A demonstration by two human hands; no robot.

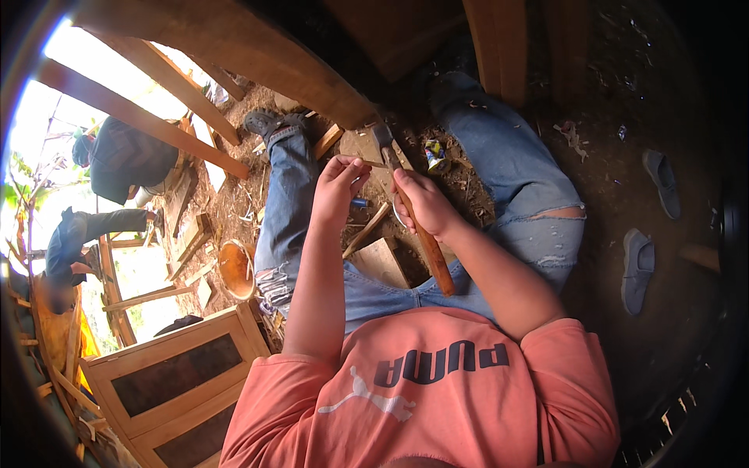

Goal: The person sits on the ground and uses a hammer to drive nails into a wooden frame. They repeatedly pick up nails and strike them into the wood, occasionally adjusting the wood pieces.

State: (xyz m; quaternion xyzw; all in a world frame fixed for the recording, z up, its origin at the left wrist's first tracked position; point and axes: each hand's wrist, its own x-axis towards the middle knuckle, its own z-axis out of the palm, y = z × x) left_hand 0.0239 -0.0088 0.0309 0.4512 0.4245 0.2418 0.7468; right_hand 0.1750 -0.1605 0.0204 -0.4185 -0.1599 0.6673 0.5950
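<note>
My right hand [424, 204] is wrapped round the wooden handle of a hammer [434, 257], just below its head. The dark metal head points away from me and lies close to the end of a thick wooden beam [343, 100]. Between the thumb and fingers of my left hand [339, 178] is a thin nail-like piece [376, 164], pinched and pointing right. Its tip meets or overlaps the hammer handle; I cannot tell which. Both hands are over the dirt ground between my legs.
Below my hands lie a wood block [379, 261], offcuts and a small colourful packet [435, 154]. A round bucket-like container [236, 269] and a panelled wooden frame [175, 380] are at left. Two people [134, 156] bend down beyond slanting posts. Grey shoes [638, 269] lie right.
</note>
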